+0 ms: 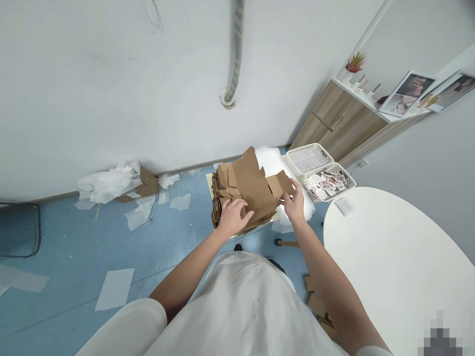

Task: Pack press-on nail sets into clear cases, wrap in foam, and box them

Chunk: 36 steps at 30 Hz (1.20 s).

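Observation:
A flat, unfolded brown cardboard box [256, 185] lies on top of a stack of folded cardboard boxes [218, 210]. My right hand [295, 201] pinches the flap at the right end of the top box, thumb and fingers around its edge. Over the near left side of the stack is my left hand [233, 216], its fingers curved and apart, with nothing seen between them. I cannot tell whether it touches the cardboard. White foam sheets [270, 160] lie behind and to the right of the stack.
Right of the stack stand a white basket of small printed packets [326, 183] and another basket of clear packs [310, 157]. A round white table [393, 257] is at the right, near a wooden cabinet [341, 116]. Crumpled packing sheets [111, 183] litter the blue floor at left.

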Available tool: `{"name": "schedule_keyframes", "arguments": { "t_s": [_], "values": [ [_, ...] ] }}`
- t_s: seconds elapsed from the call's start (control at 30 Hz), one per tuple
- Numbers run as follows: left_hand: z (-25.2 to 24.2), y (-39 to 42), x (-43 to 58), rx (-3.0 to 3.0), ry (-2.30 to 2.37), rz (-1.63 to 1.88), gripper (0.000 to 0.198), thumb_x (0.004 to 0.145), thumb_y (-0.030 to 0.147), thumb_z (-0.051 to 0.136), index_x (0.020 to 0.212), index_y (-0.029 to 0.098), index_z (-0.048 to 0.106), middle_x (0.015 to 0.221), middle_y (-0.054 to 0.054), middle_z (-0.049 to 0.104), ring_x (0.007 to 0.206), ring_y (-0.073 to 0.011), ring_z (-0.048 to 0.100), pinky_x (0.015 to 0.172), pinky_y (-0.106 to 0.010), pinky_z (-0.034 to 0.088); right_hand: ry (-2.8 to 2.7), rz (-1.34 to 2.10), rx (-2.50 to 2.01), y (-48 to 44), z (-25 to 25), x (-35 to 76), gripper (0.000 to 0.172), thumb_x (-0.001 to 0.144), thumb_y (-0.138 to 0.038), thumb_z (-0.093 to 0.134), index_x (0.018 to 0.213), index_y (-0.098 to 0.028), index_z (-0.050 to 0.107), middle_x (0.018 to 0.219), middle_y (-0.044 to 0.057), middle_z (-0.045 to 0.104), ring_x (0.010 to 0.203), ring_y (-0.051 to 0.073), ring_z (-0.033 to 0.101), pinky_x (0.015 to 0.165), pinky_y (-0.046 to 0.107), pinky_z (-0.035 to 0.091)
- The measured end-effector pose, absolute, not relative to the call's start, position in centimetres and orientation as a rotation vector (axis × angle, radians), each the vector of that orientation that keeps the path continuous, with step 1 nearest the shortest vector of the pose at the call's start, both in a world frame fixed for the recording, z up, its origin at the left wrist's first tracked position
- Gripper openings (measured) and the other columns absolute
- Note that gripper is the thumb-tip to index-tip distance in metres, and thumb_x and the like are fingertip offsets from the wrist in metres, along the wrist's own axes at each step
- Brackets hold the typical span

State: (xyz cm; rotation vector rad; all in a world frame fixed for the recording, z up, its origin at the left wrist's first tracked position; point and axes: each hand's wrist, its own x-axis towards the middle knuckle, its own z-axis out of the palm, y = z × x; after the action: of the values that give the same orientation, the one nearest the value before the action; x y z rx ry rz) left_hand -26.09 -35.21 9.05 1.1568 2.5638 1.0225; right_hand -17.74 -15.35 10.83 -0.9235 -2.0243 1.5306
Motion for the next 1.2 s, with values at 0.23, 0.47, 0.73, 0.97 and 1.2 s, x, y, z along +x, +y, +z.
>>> {"name": "schedule_keyframes", "arguments": {
  "t_s": [0.23, 0.47, 0.73, 0.97, 1.2],
  "values": [
    [8.1, -33.2, -26.4, 0.998, 2.651, 0.971, 0.056, 0.075, 0.042, 0.052, 0.123, 0.019, 0.036, 0.123, -0.012, 0.045, 0.114, -0.0282, 0.043, 0.093, -0.043, 0.034, -1.757, 1.527, -0.899, -13.9, 12.0, -14.6, 0.059, 0.073, -0.03, 0.045, 0.129, -0.031, 0.027, 0.121, 0.005, 0.048, 0.083, 0.014, 0.058, 0.06, 0.029, 0.055],
    [7.3, -25.1, -23.6, 0.891, 2.416, 0.713, 0.087, 0.071, 0.058, 0.049, 0.135, 0.014, 0.011, 0.133, -0.019, 0.036, 0.12, -0.0329, 0.037, 0.092, -0.046, 0.032, -1.284, 1.604, -0.983, -12.3, 12.5, -8.2, 0.063, 0.066, -0.028, 0.059, 0.124, -0.032, 0.036, 0.106, 0.002, 0.056, 0.072, 0.011, 0.058, 0.051, 0.021, 0.052],
    [6.6, -15.9, -15.2, 1.074, 2.27, 0.78, 0.092, 0.066, 0.054, 0.059, 0.136, 0.016, 0.012, 0.141, -0.018, 0.02, 0.126, -0.0346, 0.026, 0.097, -0.045, 0.027, -0.781, 1.643, -0.985, -9.5, 12.5, 3.5, 0.066, 0.06, -0.02, 0.067, 0.119, -0.035, 0.04, 0.092, -0.003, 0.061, 0.063, 0.006, 0.058, 0.046, 0.014, 0.047],
    [3.2, -9.4, -7.1, 0.843, 1.711, 0.848, 0.072, 0.072, 0.034, 0.058, 0.132, 0.014, 0.024, 0.123, -0.016, 0.049, 0.101, -0.0221, 0.056, 0.08, -0.03, 0.043, -0.5, 1.578, -0.971, -6.6, 9.7, 14.1, 0.064, 0.059, -0.017, 0.067, 0.116, -0.034, 0.043, 0.099, -0.003, 0.062, 0.077, 0.009, 0.061, 0.059, 0.018, 0.052],
    [1.9, -5.7, -0.4, 0.924, 1.624, 0.676, 0.063, 0.073, 0.045, 0.056, 0.124, 0.013, 0.038, 0.106, -0.012, 0.061, 0.092, -0.0205, 0.06, 0.079, -0.029, 0.043, -0.286, 1.521, -0.965, -5.5, 6.1, 21.3, 0.058, 0.062, -0.014, 0.063, 0.112, -0.035, 0.045, 0.102, -0.005, 0.062, 0.079, 0.009, 0.062, 0.063, 0.02, 0.053]
  ]
}}
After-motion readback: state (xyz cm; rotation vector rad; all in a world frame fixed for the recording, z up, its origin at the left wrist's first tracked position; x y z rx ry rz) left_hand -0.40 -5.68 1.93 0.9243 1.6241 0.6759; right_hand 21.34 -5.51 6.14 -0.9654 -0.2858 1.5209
